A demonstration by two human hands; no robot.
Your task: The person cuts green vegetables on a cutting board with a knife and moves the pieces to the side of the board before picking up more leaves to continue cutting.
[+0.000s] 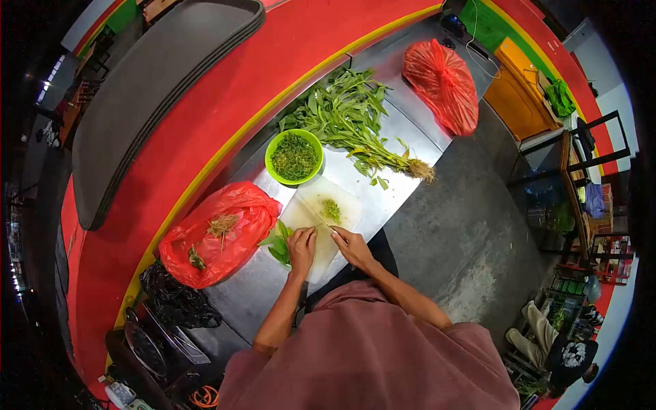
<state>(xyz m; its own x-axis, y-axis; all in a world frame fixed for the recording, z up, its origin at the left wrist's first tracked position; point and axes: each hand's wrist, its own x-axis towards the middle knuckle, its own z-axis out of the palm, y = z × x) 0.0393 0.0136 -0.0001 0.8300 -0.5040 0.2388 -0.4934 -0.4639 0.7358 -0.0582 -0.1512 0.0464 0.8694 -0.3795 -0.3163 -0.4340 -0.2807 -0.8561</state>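
Counting two bare hands at work on one white cutting board (347,201), flat on a shiny metal tabletop (413,123). Got one knife too, clamped in the right hand (351,248), with the blade (318,216) laid across the board. As for the left hand (301,249), closed over a small bunch of leafy sprigs (279,244) right beside the knife, leaves poking out past the board's left edge. Can't count the sprigs, too bunched up.

Looking pretty fresh overall: broad, pointed, bright green leaves, smooth and a bit glossy. Down to one little pile of chopped bits (331,210) on the board, just right of the blade, pale yellow-green and fine. Also spotting one lime-green bowl (270,171) just beyond the board, nearly full of chopped greens (294,156), darker with yellowish flecks.

Past that, one big uncut bunch of greens (342,109), with long pale stems and a tangle of brown roots (421,170) near the tabletop's edge.

Then two red plastic bags: one spread open on the left (198,249), holding root scraps (223,225), one gathered up at the far end (442,85). Plus one black plastic bag (178,301) by the open one.
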